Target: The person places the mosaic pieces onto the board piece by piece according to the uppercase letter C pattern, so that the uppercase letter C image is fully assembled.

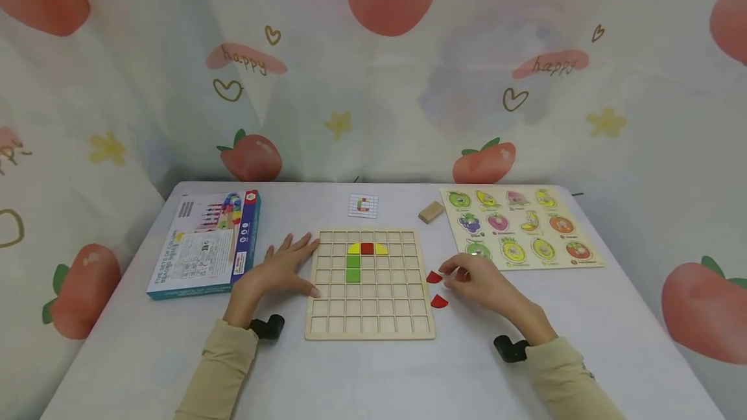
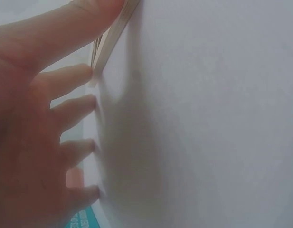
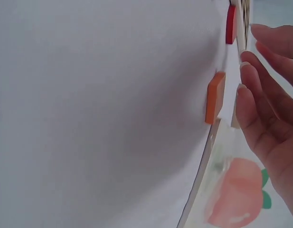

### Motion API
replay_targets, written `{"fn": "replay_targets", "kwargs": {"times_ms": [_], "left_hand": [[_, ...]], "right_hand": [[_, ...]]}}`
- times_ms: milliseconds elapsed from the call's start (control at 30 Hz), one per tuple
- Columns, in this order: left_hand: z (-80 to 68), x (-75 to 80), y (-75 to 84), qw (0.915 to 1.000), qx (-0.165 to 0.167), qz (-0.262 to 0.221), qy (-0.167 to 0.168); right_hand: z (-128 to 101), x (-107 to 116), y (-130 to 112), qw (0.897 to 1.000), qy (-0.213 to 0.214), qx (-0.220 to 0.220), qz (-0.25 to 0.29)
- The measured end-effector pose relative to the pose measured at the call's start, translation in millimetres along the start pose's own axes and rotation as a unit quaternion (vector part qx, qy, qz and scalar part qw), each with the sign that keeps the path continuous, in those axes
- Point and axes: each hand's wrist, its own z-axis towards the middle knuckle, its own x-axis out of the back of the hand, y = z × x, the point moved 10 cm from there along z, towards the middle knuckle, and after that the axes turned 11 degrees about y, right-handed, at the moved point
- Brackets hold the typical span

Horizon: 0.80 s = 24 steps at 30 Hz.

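A wooden grid board (image 1: 370, 316) lies flat at the table's centre. Near its top sit a red square (image 1: 367, 249) between two yellow quarter pieces, with green squares (image 1: 353, 269) below. My left hand (image 1: 288, 263) lies flat on the table by the board's left edge, its thumb (image 2: 84, 14) touching the board's rim (image 2: 113, 33). My right hand (image 1: 469, 276) hovers just right of the board with loosely bent fingers (image 3: 253, 95) and holds nothing. Two loose red pieces lie there: one (image 1: 434, 277) close to the fingertips, looking orange-red (image 3: 215, 96) in the right wrist view, the other (image 1: 439, 302) nearer me.
A blue-edged game box (image 1: 204, 245) lies at the left. A small pattern card (image 1: 363, 205) and a plain wooden block (image 1: 431, 212) lie behind the board. A fruit peg puzzle (image 1: 519, 229) fills the right rear. A strawberry-print curtain hangs behind the table.
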Motion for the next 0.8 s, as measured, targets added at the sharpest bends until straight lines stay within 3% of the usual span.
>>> {"fn": "replay_targets", "kwargs": {"times_ms": [333,800], "left_hand": [[0.8,-0.6,-1.0,1.0,-0.001,-0.001,0.002],[1.2,-0.2,-2.5,1.0,0.003,-0.005,0.007]], "right_hand": [[0.9,-2.6,11.0,1.0,-0.005,-0.009,0.003],[13.3,-20.4,0.3,0.999,-0.037,-0.004,0.009]]}}
